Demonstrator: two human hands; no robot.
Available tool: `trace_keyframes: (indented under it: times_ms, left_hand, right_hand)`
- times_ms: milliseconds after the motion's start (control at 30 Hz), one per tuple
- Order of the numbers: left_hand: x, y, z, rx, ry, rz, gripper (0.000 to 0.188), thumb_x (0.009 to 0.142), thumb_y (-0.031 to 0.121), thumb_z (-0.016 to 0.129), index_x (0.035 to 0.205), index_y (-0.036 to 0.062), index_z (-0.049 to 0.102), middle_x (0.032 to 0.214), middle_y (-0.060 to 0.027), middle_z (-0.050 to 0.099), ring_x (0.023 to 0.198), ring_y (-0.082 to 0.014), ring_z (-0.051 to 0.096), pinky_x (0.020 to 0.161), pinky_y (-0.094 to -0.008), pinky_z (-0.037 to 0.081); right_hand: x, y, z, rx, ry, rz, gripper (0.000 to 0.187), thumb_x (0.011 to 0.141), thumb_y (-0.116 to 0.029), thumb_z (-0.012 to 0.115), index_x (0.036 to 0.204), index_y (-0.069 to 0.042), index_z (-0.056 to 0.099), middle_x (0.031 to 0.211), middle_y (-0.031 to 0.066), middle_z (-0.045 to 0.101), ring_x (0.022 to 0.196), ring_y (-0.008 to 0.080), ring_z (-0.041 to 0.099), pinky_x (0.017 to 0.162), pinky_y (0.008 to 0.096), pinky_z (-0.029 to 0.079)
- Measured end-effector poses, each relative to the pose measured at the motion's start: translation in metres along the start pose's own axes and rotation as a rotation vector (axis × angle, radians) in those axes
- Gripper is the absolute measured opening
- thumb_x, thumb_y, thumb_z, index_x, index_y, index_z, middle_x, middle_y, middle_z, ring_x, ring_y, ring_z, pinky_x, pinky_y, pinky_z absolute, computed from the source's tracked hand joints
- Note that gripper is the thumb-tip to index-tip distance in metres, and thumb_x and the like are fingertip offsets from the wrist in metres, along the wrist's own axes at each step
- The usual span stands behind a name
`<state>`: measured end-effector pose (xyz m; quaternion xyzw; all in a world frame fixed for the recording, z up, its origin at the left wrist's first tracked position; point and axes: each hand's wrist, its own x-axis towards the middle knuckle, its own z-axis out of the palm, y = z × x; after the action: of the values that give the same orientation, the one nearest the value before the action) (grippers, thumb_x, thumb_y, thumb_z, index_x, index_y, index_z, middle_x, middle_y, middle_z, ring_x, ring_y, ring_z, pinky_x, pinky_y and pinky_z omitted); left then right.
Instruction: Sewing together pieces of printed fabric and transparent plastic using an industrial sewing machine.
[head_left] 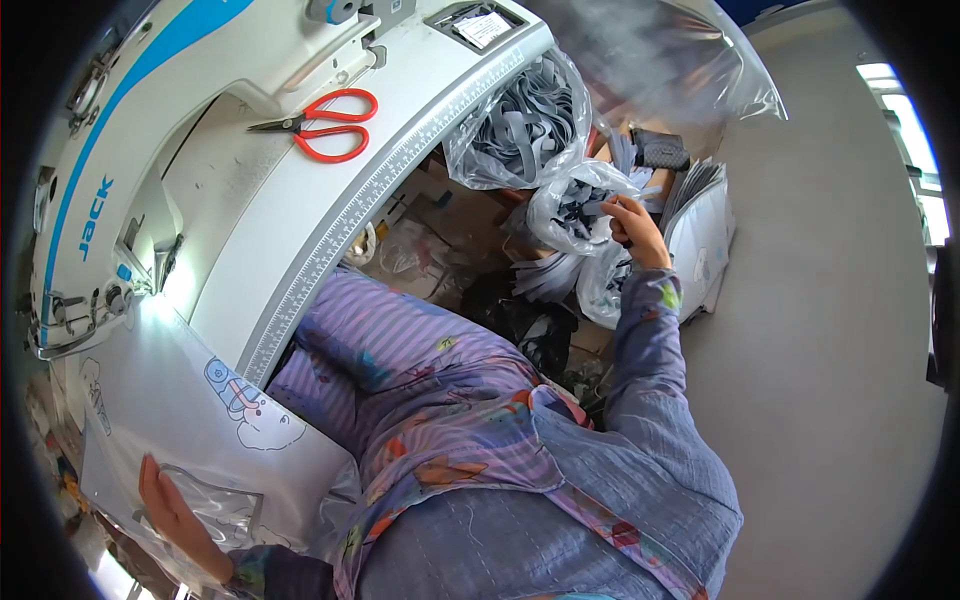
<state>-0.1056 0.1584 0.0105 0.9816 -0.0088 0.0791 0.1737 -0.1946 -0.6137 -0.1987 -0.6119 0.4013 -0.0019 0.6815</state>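
My left hand (180, 515) lies flat with its fingers stretched out on a pale, shiny sheet (190, 400) with a cartoon print. A clear plastic pocket (215, 500) shows on the sheet beside that hand. My right hand (638, 232) reaches out to the right, its fingers pinched over a clear plastic bag (555, 225) of small dark grey pieces. A small grey strip (597, 208) appears to be between those fingertips, though its far end blends into the bag's contents. The sheet's far part lies under the lit needle area of a white sewing machine (130, 150).
Red-handled thread scissors (335, 125) lie on the machine table (240, 250), which has a ruler along its curved edge. A bag of grey strips (525, 125) hangs by the table's end. Stacked pale sheets (700, 230) stand right of my right hand. A black bag (535, 320) sits below.
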Motion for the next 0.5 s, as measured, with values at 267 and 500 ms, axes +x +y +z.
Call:
trace_keyframes:
  times_ms: [267, 500]
  left_hand:
    - [0.047, 0.179, 0.077, -0.701, -0.455, 0.516, 0.04, 0.083, 0.002, 0.072, 0.123, 0.0013, 0.067, 0.125, -0.0156, 0.065, 0.112, -0.0315, 0.063, 0.098, -0.0381, 0.049]
    - [0.064, 0.167, 0.114, -0.723, -0.509, 0.256, 0.024, 0.095, 0.012, 0.066, 0.114, -0.0027, 0.064, 0.109, -0.0087, 0.069, 0.107, -0.0223, 0.062, 0.094, -0.0327, 0.047]
  right_hand:
    - [-0.106, -0.149, 0.185, -0.31, -0.642, -0.243, 0.009, 0.093, -0.011, 0.06, 0.097, -0.003, 0.061, 0.083, 0.0038, 0.065, 0.053, 0.004, 0.041, 0.05, 0.0217, 0.031]
    - [-0.134, -0.171, 0.392, -0.52, -1.029, -0.798, 0.008, 0.093, -0.009, 0.064, 0.095, -0.002, 0.062, 0.083, 0.0013, 0.064, 0.064, 0.0054, 0.051, 0.055, 0.0236, 0.04]
